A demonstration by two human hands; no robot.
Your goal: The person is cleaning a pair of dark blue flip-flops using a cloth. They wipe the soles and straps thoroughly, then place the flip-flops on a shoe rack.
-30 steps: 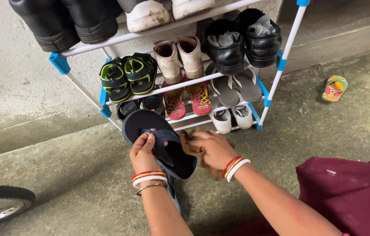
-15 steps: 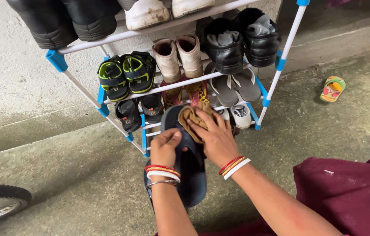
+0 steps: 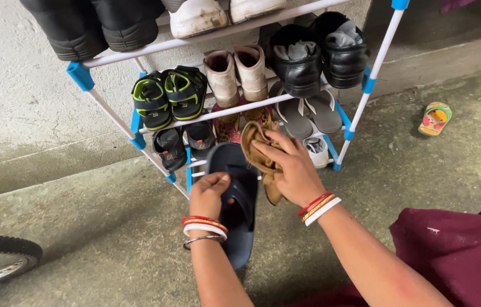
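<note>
Sandal [image 3: 239,219], dark blue and large, is held at the centre of the frame, just in front of the white and blue shoe rack [image 3: 360,102] filling the upper half. It is gripped at its strap by the left hand [image 3: 209,194]. A brown cloth [image 3: 260,156] is clasped in the right hand [image 3: 291,170] and pressed near the toe end; wiping appears under way, and its extent cannot be told.

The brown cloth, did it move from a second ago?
Yes. The brown cloth in the right hand went up toward the shoe rack, from beside the blue slipper to its top.
</note>
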